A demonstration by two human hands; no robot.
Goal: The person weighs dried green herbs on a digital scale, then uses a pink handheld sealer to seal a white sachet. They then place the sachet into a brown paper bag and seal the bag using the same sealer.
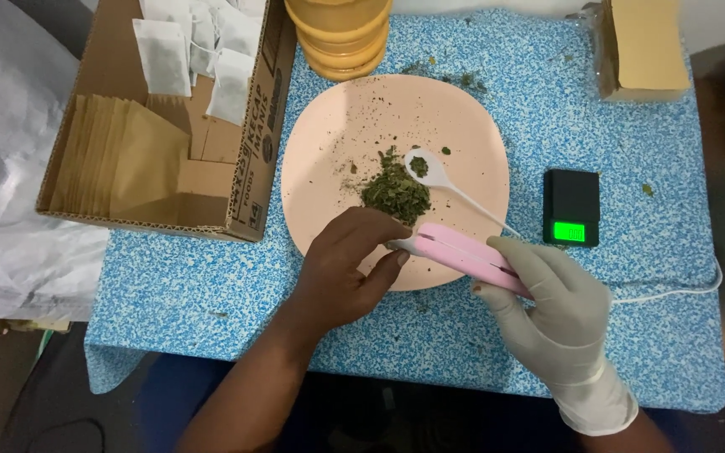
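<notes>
The gloved right hand (pixel 560 315) is curled around a pink, elongated clamp-like tool (pixel 463 253) with a white cord, held low over the near rim of a smooth, round pink plate (pixel 329 143). The bare left hand (pixel 346 268) pinches the tool's front tip between thumb and fingers (whatever sits in the jaw is hidden). Crumbly green dried leaves (pixel 396 191) lie heaped on the plate beside a white plastic spoon (pixel 442 180).

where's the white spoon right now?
Head view: the white spoon lies on the pink plate, bowl beside the dried-leaf pile, handle toward the gloved right hand.
</notes>
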